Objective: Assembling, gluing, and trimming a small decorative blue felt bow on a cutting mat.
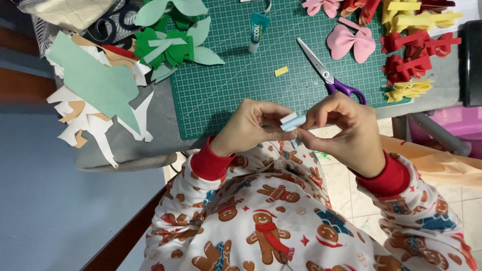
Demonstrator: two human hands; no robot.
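Observation:
Both of my hands meet over the near edge of the green cutting mat. Between them is a small pale blue foam strip, folded or rolled. My left hand pinches its left end with thumb and fingers. My right hand pinches its right end, fingers curled over it. Part of the strip is hidden inside the fingers.
Purple-handled scissors and a glue tube lie on the mat, with a small yellow scrap. Green foam bows sit at the left, a pink bow, red bows and yellow bows at the right. Paper offcuts hang off the left edge.

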